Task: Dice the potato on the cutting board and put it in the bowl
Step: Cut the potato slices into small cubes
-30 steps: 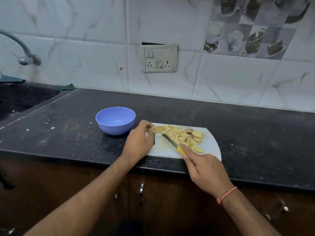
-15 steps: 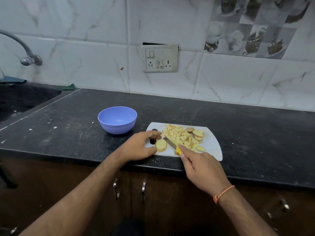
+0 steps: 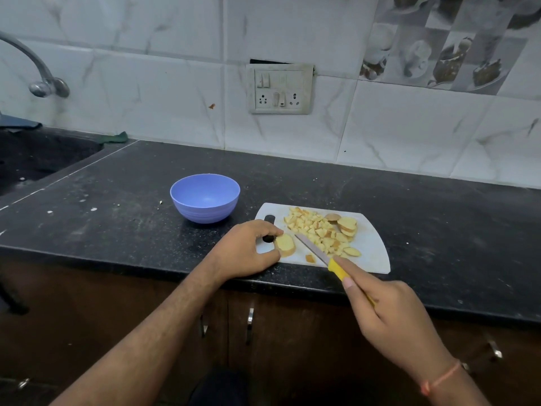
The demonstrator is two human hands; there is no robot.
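Note:
A white cutting board lies at the counter's front edge. On it sits a heap of diced potato, with a few uncut potato slices at its right. My left hand pinches one thick potato slice flat on the board's left end. My right hand grips a yellow-handled knife; its blade lies low over the board between that slice and the heap. A small cut piece rests beside the blade. The blue bowl stands empty to the left of the board.
The black counter runs to a tiled wall with a switch socket. A dark sink and tap are at far left. Cabinet doors with metal handles are below the counter edge.
My left hand carried a slice from the heap to the board's near left end and holds it there. My right hand pulled back toward me, drawing the knife along.

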